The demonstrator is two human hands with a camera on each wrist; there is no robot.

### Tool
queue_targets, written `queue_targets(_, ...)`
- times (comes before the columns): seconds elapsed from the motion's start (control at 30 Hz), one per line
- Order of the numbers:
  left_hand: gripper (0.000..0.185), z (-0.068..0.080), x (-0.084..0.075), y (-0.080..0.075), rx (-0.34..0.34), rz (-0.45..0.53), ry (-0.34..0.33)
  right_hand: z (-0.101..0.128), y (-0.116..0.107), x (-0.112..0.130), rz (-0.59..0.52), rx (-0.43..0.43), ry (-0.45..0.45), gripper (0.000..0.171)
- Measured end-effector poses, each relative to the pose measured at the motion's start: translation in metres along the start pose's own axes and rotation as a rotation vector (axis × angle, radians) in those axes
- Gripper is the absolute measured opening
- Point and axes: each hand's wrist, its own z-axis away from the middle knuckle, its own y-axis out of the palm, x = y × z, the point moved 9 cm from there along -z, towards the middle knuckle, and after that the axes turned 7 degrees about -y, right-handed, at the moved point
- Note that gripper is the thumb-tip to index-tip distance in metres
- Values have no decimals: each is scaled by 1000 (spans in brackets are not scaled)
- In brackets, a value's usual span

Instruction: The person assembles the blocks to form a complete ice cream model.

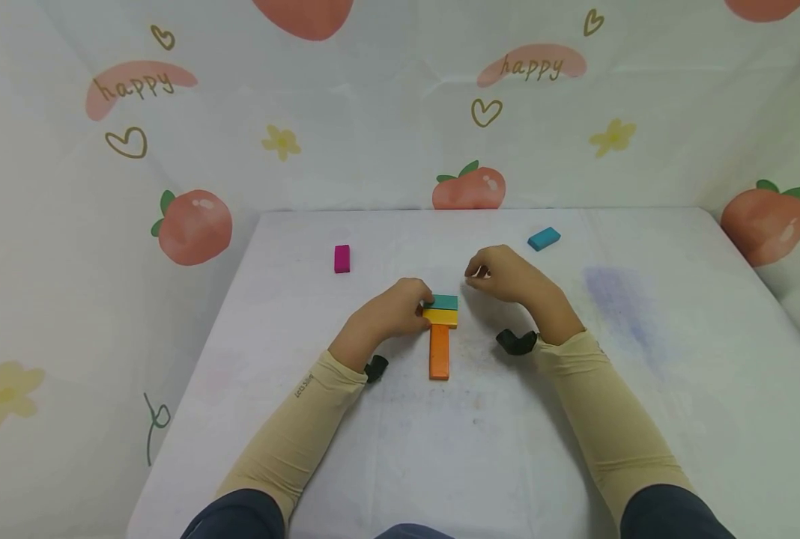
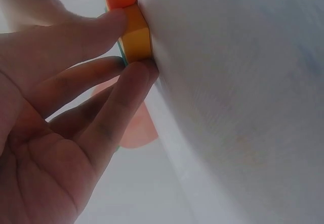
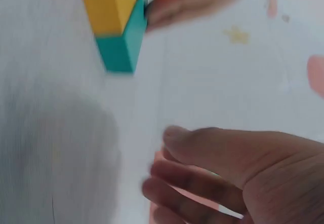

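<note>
Three blocks meet on the bench (image 1: 643,359): left hand (image 1: 393,311) pinches yellow (image 1: 443,317) against teal (image 1: 446,302), above orange (image 1: 439,352). Right hand (image 1: 504,273) hovers loosely curled, holding nothing. Best keep the edges flush, pressing gently.

Three touching blocks (image 1: 442,318) between hands (image 1: 393,308)

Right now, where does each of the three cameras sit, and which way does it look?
Head: worn on the head, looking forward and down at the table; shows both sleeved arms, left hand and right hand.
Left wrist: beside the left hand, facing its fingers touching the yellow block.
Right wrist: behind the right hand's relaxed fingers.
All views share the yellow block; head and right wrist share the green block.
</note>
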Motion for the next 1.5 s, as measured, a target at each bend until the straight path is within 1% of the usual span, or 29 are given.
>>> queue_targets(0.13,44,-1,1,2,6,-2,-9,7,-22,-25,1,-120,58,28)
queue_targets(0.23,44,-1,0,1,3,-7,-6,15,-36,-44,12,-186,93,33)
queue_targets(0.4,44,0,-1,0,1,-17,-2,28,-53,-75,49,-268,159,40)
queue_targets(0.53,44,0,-1,1,6,-15,0,36,-59,-91,53,-303,189,42)
queue_targets(0.57,44,-7,6,5,-1,-16,12,37,-59,-94,47,-307,194,42)
queue_targets(0.73,44,-8,8,6,-1,-15,9,38,-57,-102,31,-294,217,45)
queue_targets(0.77,44,-8,7,6,-2,-13,9,38,-56,-103,29,-286,222,46)
queue_targets(0.8,44,-1,1,1,4,-11,-1,38,-55,-104,29,-278,227,48)
queue_targets(1.0,42,-2,1,2,-5,-16,7,37,-51,-107,38,-249,237,54)
queue_targets(1.3,42,-1,0,1,-5,-11,2,37,-48,-106,41,-231,232,54)
queue_targets(1.5,42,-1,0,1,-6,-15,3,36,-47,-105,63,-213,237,59)
